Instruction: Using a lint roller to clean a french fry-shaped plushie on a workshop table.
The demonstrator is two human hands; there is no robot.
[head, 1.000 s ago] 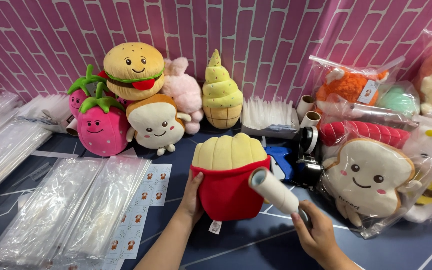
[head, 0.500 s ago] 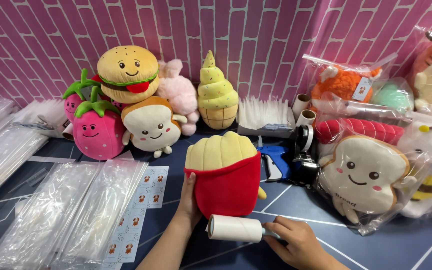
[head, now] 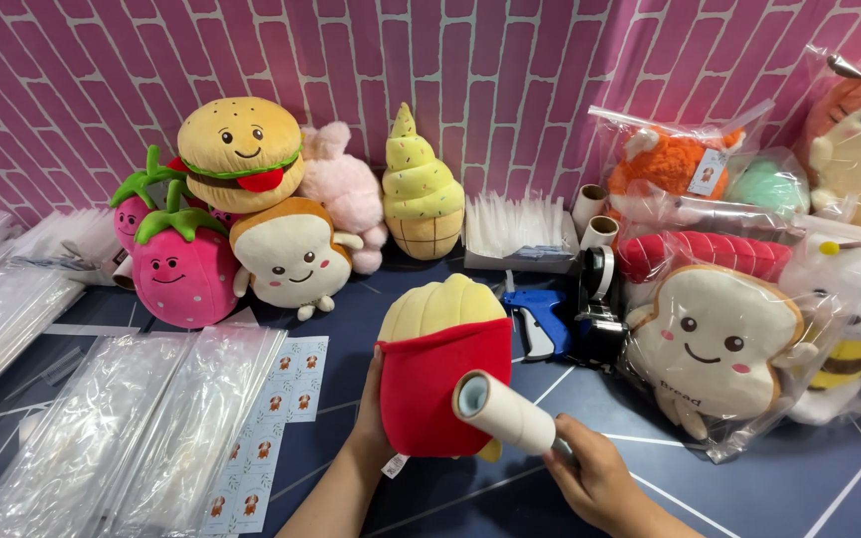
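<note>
Left hand (head: 371,423) grips the soft, light fries plush (head: 445,369) by its side; right hand (head: 590,478) closed round the stiff lint roller (head: 505,410).

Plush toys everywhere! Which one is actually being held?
The french-fries plush, red pouch with yellow top: the left hand grips its side while the right hand holds a lint roller against it.
</note>
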